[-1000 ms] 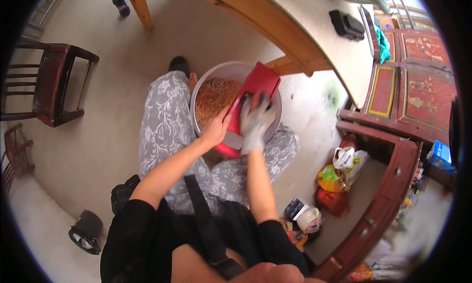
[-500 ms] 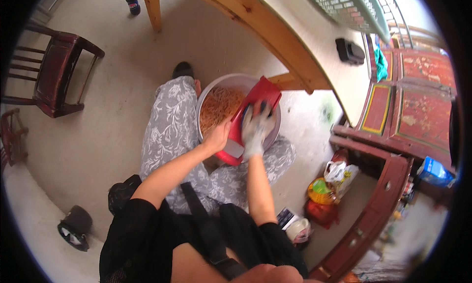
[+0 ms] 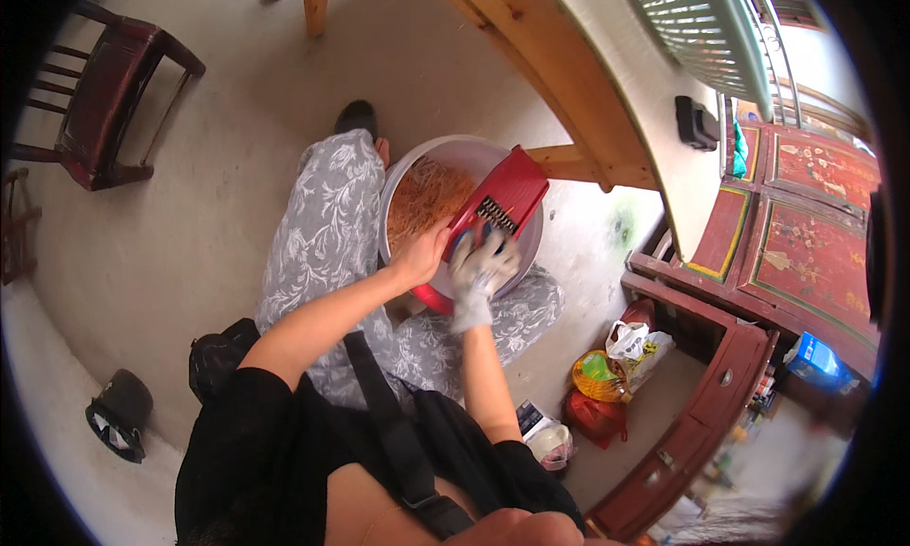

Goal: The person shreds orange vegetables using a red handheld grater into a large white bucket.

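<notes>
Holding the left edge of the red grater (image 3: 519, 178), we have the bare left hand (image 3: 420, 258) in the head view, fingers pressed together along that side; how far the thumb wraps is hidden. And look where the grater lies: slantwise across the right part of the pale round bucket (image 3: 464, 146), its lower end towards the lap. Over on its face rests the gloved right hand (image 3: 483, 266), fingers curled and a little spread, just below the dark toothed panel (image 3: 498, 214); whether they pinch anything, I cannot tell (something dark shows at the fingertips, too small to name). Now the handling: it looks like thin moulded plastic, so I'd judge it light and fairly stiff, probably slick if wet. Best hold, surely, is the long raised sides, well clear of those teeth. What textures here! Orange shreds (image 3: 424, 193), fine, stringy and tangled, heap inside the bucket; soft and easily snapped, I'd guess. Smooth bucket wall, matt knitted-looking glove, limp grey trousers (image 3: 318, 209) with white leafy scrolls either side, and, beyond, the squared, knotty wood of the table frame (image 3: 569, 81).
</notes>
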Motion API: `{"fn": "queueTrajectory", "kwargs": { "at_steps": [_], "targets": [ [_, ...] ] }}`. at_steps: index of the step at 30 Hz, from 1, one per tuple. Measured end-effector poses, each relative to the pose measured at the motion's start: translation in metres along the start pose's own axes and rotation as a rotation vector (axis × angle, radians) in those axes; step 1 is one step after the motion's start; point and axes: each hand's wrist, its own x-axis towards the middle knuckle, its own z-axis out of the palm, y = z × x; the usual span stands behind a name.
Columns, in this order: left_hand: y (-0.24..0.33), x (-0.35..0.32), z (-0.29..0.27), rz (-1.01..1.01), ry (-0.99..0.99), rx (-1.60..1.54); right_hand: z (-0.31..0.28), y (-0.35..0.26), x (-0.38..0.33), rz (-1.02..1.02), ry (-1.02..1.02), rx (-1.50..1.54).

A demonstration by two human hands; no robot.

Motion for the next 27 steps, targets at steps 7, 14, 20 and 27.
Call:
{"fn": "queueTrajectory", "kwargs": {
  "at_steps": [7,14,20,27],
  "targets": [
    [0.001,-0.002,-0.003,-0.003,0.022,-0.033,0.028,0.011,0.086,0.206,-0.057,-0.028],
    [0.004,-0.001,0.002,-0.04,-0.016,-0.007,0.027,0.022,0.055,0.096,0.022,-0.144],
    [-0.007,-0.002,-0.003,-0.044,-0.004,-0.003,0.024,0.02,0.068,0.075,-0.003,-0.016],
    [0.001,-0.003,0.011,-0.02,-0.03,-0.04,0.025,0.034,0.069,0.238,-0.046,-0.12]
  ]
}}
